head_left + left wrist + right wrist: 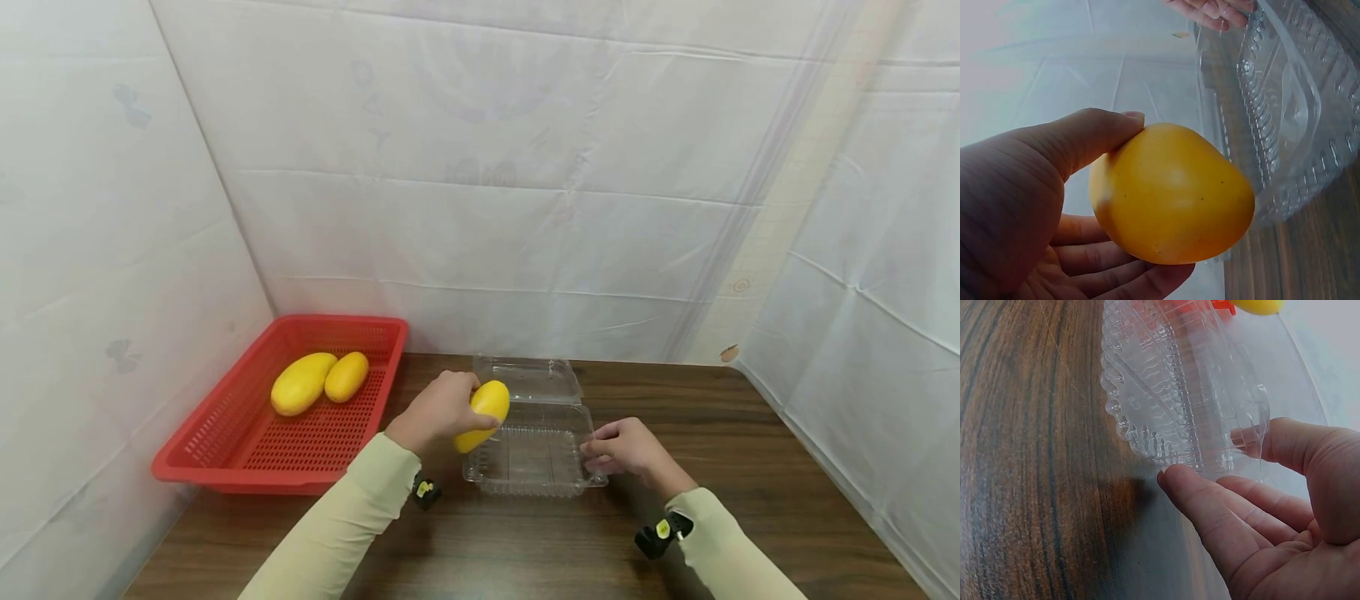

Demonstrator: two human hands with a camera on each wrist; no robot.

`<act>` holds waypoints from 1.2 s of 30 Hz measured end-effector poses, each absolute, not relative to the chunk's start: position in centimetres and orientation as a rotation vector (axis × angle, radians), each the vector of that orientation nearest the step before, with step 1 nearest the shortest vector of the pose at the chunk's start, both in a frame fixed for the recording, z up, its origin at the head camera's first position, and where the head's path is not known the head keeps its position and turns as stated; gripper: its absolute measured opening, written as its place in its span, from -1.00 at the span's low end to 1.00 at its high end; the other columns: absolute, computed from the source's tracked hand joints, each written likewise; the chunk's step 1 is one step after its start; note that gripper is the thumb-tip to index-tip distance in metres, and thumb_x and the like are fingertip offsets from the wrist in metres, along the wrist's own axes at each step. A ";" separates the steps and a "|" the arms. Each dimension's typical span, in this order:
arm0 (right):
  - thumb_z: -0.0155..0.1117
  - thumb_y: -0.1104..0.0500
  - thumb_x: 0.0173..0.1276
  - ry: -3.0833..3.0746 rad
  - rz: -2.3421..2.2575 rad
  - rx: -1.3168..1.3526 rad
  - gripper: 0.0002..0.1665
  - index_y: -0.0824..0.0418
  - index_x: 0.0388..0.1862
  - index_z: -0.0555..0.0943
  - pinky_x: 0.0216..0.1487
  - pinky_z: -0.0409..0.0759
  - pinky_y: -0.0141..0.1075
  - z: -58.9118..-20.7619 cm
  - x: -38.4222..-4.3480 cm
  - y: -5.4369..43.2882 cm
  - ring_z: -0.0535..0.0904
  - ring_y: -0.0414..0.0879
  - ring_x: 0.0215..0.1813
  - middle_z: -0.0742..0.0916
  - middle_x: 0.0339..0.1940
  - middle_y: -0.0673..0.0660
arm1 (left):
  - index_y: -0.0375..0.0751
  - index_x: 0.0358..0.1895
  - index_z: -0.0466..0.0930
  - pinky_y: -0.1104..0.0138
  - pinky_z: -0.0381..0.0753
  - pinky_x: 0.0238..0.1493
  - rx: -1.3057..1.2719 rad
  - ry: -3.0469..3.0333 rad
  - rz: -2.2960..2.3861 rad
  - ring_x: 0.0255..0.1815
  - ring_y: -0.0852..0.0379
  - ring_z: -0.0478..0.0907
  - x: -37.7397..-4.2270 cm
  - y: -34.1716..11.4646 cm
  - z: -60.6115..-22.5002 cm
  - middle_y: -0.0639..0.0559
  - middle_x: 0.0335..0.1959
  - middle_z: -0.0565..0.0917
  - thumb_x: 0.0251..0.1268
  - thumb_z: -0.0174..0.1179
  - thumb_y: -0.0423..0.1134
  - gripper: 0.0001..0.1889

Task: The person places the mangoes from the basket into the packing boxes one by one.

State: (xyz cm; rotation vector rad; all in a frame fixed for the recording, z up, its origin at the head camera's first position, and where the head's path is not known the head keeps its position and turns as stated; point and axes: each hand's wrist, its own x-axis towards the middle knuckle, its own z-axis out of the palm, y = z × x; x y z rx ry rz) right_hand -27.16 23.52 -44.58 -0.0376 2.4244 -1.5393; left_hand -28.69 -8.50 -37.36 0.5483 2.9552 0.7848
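My left hand (442, 410) grips a yellow mango (490, 402), thumb on one side and fingers round the other. The mango is tilted above the left part of a clear plastic clamshell container (525, 454), whose lid (528, 379) lies folded back toward the wall. In the left wrist view the same mango (1175, 197) fills the middle, apart from the container (1297, 119). My right hand (626, 450) pinches the container's right edge. The right wrist view shows the right thumb (1297, 444) over the rim and the fingers outside the wall.
A red perforated plastic basket (262, 450) stands on the left, holding a larger mango (302, 385) and a smaller one (347, 377). The brown wood-grain table (697, 400) is bounded by white sheeting (480, 233) behind and at both sides.
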 end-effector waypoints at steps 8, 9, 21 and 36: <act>0.37 0.26 0.39 2.397 -1.563 -0.065 -0.71 0.52 -0.08 0.68 -0.17 0.79 -0.14 -44.8 -27.3 23.6 0.82 0.04 -0.22 0.81 -0.24 0.24 | -0.24 0.02 0.68 0.32 0.62 -0.31 0.663 2.912 0.793 -0.34 0.14 0.56 -28.9 -7.3 -37.9 0.03 -0.24 0.71 0.04 0.53 0.04 -0.45; 0.37 0.26 0.39 2.396 -1.565 -0.069 -0.71 0.52 -0.08 0.68 -0.17 0.79 -0.14 -44.7 -27.3 23.6 0.82 0.05 -0.22 0.81 -0.23 0.25 | -0.24 0.04 0.69 0.31 0.61 -0.30 0.677 2.902 0.794 -0.33 0.13 0.56 -29.0 -7.3 -38.0 0.03 -0.22 0.72 0.05 0.53 0.03 -0.45; 0.38 0.26 0.37 2.429 -1.539 -0.026 -0.74 0.49 -0.12 0.72 -0.20 0.79 -0.16 -44.7 -27.3 23.5 0.82 0.05 -0.24 0.82 -0.24 0.23 | -0.16 0.12 0.71 0.36 0.56 -0.24 0.879 2.757 0.649 -0.33 0.18 0.51 -30.0 -6.0 -38.2 0.11 -0.24 0.69 0.15 0.50 -0.05 -0.52; 0.39 0.25 0.35 2.438 -1.526 0.051 -0.76 0.46 -0.16 0.74 -0.26 0.79 -0.17 -44.4 -27.3 23.1 0.81 0.04 -0.30 0.82 -0.28 0.22 | -0.16 0.10 0.70 0.32 0.62 -0.04 0.895 2.538 0.496 -0.18 0.22 0.58 -31.7 -4.6 -37.8 0.12 -0.14 0.71 0.21 0.49 -0.07 -0.57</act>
